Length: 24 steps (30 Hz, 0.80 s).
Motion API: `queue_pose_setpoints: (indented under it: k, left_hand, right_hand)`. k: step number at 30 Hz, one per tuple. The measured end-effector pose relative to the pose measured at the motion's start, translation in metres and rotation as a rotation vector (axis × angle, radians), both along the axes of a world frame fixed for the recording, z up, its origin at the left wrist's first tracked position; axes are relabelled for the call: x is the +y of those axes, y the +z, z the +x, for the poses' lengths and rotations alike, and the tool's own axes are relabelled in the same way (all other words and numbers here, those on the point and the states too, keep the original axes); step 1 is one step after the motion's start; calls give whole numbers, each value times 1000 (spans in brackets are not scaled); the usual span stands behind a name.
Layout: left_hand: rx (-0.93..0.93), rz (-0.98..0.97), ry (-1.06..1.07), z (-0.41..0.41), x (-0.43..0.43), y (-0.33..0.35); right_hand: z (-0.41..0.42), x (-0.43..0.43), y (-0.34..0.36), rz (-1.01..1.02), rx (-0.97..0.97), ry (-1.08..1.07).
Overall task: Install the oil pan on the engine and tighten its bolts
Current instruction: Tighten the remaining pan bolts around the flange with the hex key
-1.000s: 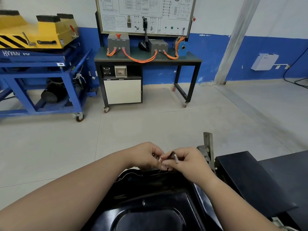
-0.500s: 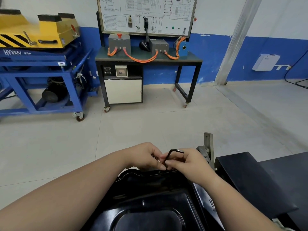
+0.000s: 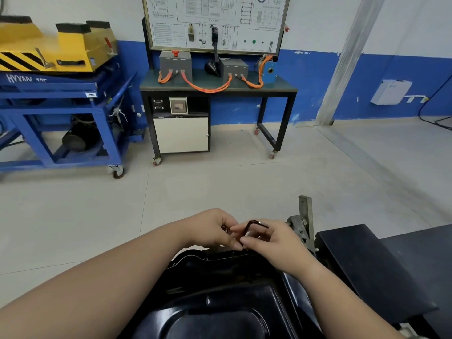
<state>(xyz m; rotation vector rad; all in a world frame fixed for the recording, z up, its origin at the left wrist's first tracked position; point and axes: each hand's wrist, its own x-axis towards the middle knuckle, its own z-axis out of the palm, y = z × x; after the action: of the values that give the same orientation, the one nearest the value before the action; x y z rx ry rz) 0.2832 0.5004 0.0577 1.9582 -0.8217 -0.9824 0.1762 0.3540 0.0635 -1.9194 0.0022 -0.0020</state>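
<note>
Black hex key [image 3: 254, 225] turned since earlier | right hand [image 3: 276, 243] grips it | left hand [image 3: 215, 231] pinches shaft | over oil pan [image 3: 220, 304]

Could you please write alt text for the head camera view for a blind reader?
A person's left hand and right hand pinch an L-shaped hex key at the far rim of a black oil pan. Beyond stand a wired training bench and a blue cart.

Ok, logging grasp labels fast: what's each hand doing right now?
Left hand: fingers curled by the hex key; whether they hold anything cannot be told.
Right hand: holds the hex key at the far rim of the oil pan.
</note>
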Motion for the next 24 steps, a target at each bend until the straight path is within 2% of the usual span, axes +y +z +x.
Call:
queue_pose_setpoints:
  k: [4,8,11,16,19,24]
  left_hand:
    - [8,18,-2,-1,1,-1]
    - [-18,12,29,-2,-1,0]
    - [-53,8,25,-3,-1,2]
    - [-12,-5,29,-2,1,3]
    - [9,-7,15,-1,2,2]
    - [-9,-10,23,-2,-1,2]
  right_hand:
    - [1,1,-1,74,-1,-81]
    - [6,5,-5,-23,-42,-193]
    - [7,5,-7,-138,-56,-181]
    - [3,-1,-3,48,4,-14]
    - [3,1,0,100,17,-54]
    - [6,6,-3,-53,-34,-192]
